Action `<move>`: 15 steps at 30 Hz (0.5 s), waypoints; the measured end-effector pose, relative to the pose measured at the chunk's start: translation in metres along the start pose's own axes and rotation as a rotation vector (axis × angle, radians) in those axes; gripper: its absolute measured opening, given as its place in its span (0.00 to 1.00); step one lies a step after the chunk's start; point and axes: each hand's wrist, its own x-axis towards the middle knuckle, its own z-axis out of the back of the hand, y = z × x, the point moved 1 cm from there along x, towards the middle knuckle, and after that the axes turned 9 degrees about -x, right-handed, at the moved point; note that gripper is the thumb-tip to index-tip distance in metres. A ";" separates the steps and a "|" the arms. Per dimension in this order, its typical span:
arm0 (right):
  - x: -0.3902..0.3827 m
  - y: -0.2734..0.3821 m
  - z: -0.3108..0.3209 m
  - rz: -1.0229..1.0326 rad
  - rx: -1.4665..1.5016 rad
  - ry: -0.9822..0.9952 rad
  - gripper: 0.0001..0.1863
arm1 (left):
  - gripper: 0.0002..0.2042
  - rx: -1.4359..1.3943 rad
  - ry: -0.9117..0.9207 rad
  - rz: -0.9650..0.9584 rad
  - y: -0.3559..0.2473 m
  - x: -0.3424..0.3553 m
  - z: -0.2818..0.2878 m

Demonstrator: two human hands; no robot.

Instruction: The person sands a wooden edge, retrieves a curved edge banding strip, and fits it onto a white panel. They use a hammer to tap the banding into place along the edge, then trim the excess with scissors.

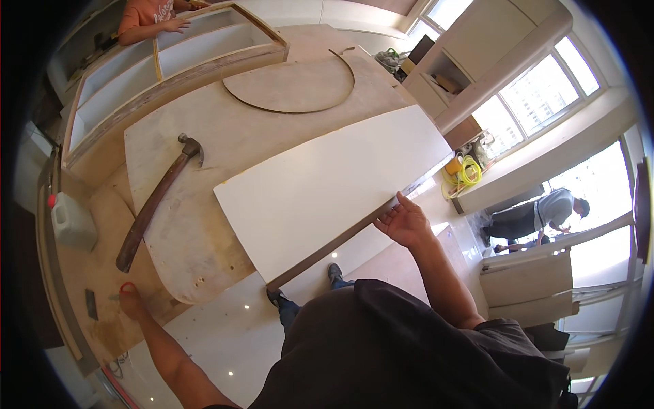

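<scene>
A white panel (334, 184) lies across a larger worn board (170, 232) in front of me. Along its near edge runs a dark brown edging strip (327, 247). My right hand (407, 223) is at that edge, its fingers closed on the strip; past the hand the edge looks lighter. My left hand (132, 304) is low at the left, closed around a red loop-shaped thing (127, 287), mostly hidden by the fingers. A claw hammer (160, 194) with a wooden handle rests on the worn board, its head pointing away from me.
A curved thin strip (289, 110) lies on the board's far part. Behind it stands an open wooden cabinet frame (177, 75), with another person's hand (176, 25) over it. A white jug (71, 221) and a small dark block (91, 305) are at left. Yellow hose (466, 172) lies right.
</scene>
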 end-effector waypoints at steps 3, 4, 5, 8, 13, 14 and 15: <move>0.002 -0.003 0.014 -0.009 -0.017 0.015 0.29 | 0.25 -0.261 0.060 -0.035 -0.005 -0.006 0.000; 0.000 -0.002 0.018 -0.008 -0.041 0.035 0.35 | 0.24 -0.308 0.049 -0.008 -0.009 -0.013 0.003; -0.003 0.000 0.022 -0.006 -0.065 0.054 0.42 | 0.23 -0.356 0.040 0.019 -0.016 -0.018 0.006; -0.012 0.000 0.035 -0.016 -0.033 0.004 0.48 | 0.22 -0.318 0.152 0.028 -0.003 -0.008 0.011; -0.019 -0.017 0.065 -0.053 -0.010 -0.087 0.48 | 0.21 -0.545 0.419 0.097 0.016 -0.001 0.008; -0.016 -0.019 0.068 -0.068 -0.020 -0.102 0.48 | 0.21 -0.420 0.464 0.124 0.021 -0.008 0.009; -0.012 -0.021 0.072 -0.087 -0.022 -0.101 0.47 | 0.21 -0.321 0.346 0.024 0.029 -0.011 0.006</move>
